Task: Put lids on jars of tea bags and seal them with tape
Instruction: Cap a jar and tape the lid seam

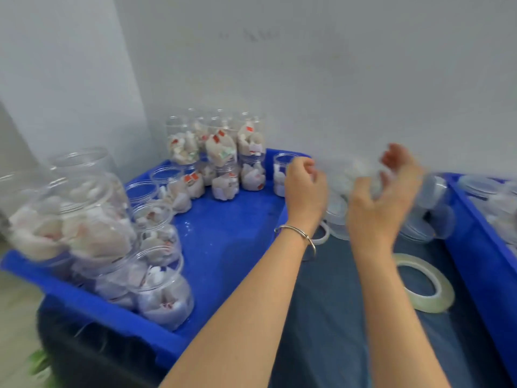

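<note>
Both hands are blurred: the left hand (306, 189) has fingers curled, the right hand (389, 197) spread; what either holds is unclear. A jar (281, 175) beside them looks light, slick; grip its sides.

1. Jars of tea bags (223, 152): clear plastic cylinders, upright, filled with white tea bags bearing red tags. They stand stacked two high at upper centre of the frame.
2. Open jars (156, 219): same type, no lids fitted, grouped along the left side of the frame.
3. Lids (335, 214): clear round discs, piled at centre right; detail is blurred.
4. Tape roll (422, 284): clear, narrow, lying flat at lower right.
5. Second tape roll (321, 236): partly hidden, at centre.
</note>
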The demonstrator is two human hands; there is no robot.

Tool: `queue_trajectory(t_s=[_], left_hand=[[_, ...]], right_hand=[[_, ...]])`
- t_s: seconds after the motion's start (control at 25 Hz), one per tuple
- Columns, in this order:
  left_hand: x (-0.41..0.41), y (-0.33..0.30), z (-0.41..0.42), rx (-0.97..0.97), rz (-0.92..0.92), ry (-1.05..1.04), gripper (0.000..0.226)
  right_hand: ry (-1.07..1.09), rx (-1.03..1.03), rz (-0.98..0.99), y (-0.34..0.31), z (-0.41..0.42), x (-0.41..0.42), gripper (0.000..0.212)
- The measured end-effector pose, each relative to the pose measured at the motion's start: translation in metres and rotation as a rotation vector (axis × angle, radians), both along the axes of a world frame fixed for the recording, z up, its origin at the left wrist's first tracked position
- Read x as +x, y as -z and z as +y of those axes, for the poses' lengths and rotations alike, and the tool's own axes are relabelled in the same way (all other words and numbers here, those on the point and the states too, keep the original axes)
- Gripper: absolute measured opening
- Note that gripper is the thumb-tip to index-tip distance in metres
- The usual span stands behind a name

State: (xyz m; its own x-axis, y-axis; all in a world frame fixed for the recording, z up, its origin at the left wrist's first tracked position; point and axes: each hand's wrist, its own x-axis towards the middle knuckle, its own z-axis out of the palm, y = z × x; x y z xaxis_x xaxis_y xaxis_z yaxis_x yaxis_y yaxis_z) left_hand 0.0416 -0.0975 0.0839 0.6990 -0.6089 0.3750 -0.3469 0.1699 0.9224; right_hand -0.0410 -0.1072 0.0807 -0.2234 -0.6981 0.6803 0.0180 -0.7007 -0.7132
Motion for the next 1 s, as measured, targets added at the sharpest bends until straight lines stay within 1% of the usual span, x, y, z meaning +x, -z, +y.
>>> queue_trajectory(t_s=[0.08,0.12,0.16,0.24,0.32,0.36,0.48,0.56,0.6,0.64,0.72,0.76,0.84,0.88,0.92,0.96,1.0], left_hand=[[0.038,-0.004,0.018,0.030,0.001,-0.179,0.024],[0.055,-0.005,0.027,0.066,-0.031,-0.254,0.027],[0.070,-0.005,0.037,0.118,-0.088,-0.304,0.030],[0.093,-0.002,0.055,0.253,-0.185,-0.312,0.032],[0.103,0.001,0.069,0.367,-0.211,-0.305,0.026],[0.107,0.003,0.075,0.415,-0.246,-0.341,0.024],[0.115,0.004,0.095,0.612,-0.488,-0.559,0.033],[0.114,-0.001,0.109,0.666,-0.525,-0.561,0.036],[0.110,-0.005,0.116,0.643,-0.536,-0.518,0.036],[0.105,-0.009,0.124,0.571,-0.571,-0.482,0.033],[0.093,-0.020,0.143,0.336,-0.706,-0.491,0.026],[0.088,-0.027,0.155,0.216,-0.773,-0.561,0.021],[0.087,-0.039,0.179,0.051,-0.861,-0.805,0.017],[0.088,-0.043,0.191,0.039,-0.867,-0.963,0.017],[0.090,-0.043,0.202,0.067,-0.845,-1.115,0.018],[0.093,-0.041,0.210,0.128,-0.792,-1.220,0.022],[0.096,-0.036,0.216,0.213,-0.716,-1.254,0.030]], right_hand=[[-0.220,0.066,0.146,0.001,0.024,0.044,0.052],[-0.309,0.093,0.230,0.001,0.040,0.066,0.049],[-0.389,0.120,0.278,0.004,0.050,0.084,0.046],[-0.508,0.190,0.344,0.012,0.061,0.105,0.044],[-0.563,0.210,0.409,0.019,0.066,0.115,0.046],[-0.585,0.208,0.440,0.023,0.068,0.119,0.047],[-0.625,0.192,0.551,0.035,0.071,0.120,0.046],[-0.649,0.231,0.675,0.043,0.070,0.119,0.048],[-0.662,0.263,0.727,0.045,0.070,0.118,0.049],[-0.674,0.280,0.762,0.047,0.069,0.118,0.050],[-0.674,0.284,0.790,0.048,0.069,0.117,0.050],[-0.674,0.290,0.788,0.047,0.069,0.117,0.050],[-0.671,0.311,0.778,0.047,0.069,0.116,0.050],[-0.671,0.320,0.777,0.047,0.069,0.116,0.050],[-0.674,0.329,0.776,0.047,0.070,0.115,0.050],[-0.676,0.331,0.776,0.047,0.070,0.115,0.051],[-0.678,0.331,0.777,0.047,0.070,0.116,0.051]])
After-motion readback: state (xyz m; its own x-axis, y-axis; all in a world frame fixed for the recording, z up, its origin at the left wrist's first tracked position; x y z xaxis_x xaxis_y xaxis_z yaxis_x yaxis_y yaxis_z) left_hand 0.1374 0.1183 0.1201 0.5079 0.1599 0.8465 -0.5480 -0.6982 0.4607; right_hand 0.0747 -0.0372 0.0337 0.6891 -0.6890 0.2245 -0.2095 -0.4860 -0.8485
